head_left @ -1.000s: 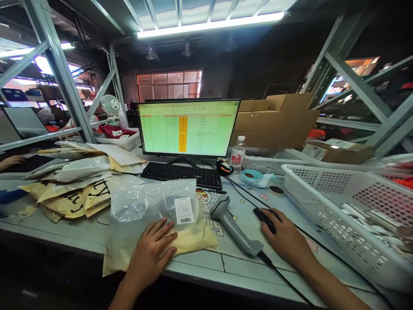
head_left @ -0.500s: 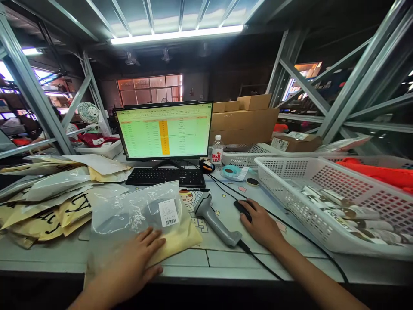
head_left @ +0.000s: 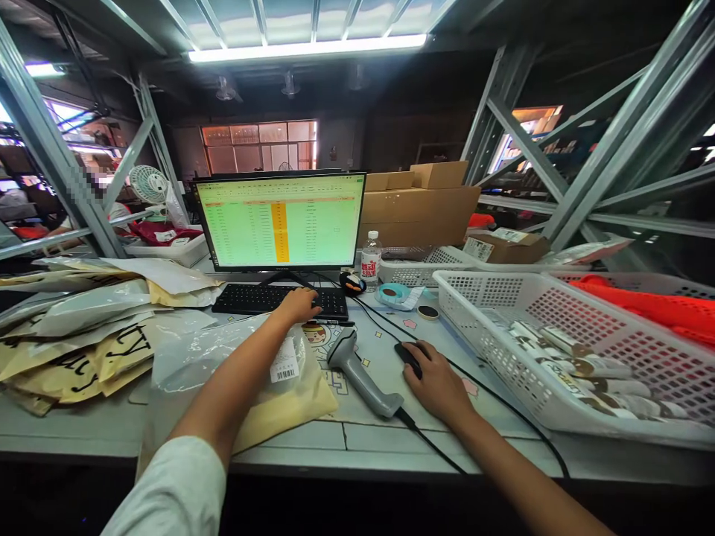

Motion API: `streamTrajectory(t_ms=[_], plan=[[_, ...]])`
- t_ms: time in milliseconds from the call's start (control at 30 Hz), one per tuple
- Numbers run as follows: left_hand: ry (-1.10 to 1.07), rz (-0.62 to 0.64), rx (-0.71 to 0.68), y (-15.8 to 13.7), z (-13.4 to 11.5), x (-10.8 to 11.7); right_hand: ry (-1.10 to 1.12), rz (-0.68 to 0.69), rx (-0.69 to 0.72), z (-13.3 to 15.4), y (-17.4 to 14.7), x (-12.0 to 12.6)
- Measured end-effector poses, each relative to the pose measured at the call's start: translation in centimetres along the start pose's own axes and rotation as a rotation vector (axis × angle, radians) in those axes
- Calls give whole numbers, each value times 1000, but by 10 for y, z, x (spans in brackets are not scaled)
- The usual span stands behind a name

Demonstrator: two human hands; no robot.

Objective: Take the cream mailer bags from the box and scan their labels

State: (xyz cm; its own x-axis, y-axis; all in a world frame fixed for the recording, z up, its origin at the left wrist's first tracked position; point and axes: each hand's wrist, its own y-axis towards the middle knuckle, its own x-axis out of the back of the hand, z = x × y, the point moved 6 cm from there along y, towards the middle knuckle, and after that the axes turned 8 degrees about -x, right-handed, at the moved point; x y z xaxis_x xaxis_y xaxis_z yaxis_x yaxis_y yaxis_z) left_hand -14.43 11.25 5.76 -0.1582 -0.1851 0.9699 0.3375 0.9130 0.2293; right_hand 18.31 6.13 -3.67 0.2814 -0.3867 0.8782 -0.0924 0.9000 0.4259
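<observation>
Your right hand grasps the mouse; withdrawing your empty left hand from the keyboard, your forearm could drag the bag off the tabletop's front edge.

1. This looks like a warehouse, with a ribbed metal roof and a long tube light.
2. Steel rack frames rise beyond the back corners of the worktop.
3. Flat bagged goods lie heaped near its left edge.
4. Toward the right edge, a perforated white basket holds many small packed items.
5. A monitor showing a spreadsheet stands toward the back edge, a keyboard before it.
6. A corded barcode scanner lies nearer the front edge.
7. Cardboard boxes stand behind.
</observation>
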Motion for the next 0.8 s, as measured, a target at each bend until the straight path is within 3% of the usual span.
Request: streamTrajectory(t_ms=[167,467,533,633,700,800], plan=[[22,-2,-2,10,1,-36,-14,-4,-4,0,-2,0],[17,96,-65,17,-12,-52,0,3,-40,-2,-2,-3],[12,120,-46,17,-17,-43,-4,3,-37,-1,-2,-3],[3,126,1,1,-9,-10,-15,2,-26,1,0,-4],[-5,173,62,-25,13,18,-22,-1,-19,1,2,-5],[-27,369,150,-81,57,50,-31,-9,-29,-6,1,-4]])
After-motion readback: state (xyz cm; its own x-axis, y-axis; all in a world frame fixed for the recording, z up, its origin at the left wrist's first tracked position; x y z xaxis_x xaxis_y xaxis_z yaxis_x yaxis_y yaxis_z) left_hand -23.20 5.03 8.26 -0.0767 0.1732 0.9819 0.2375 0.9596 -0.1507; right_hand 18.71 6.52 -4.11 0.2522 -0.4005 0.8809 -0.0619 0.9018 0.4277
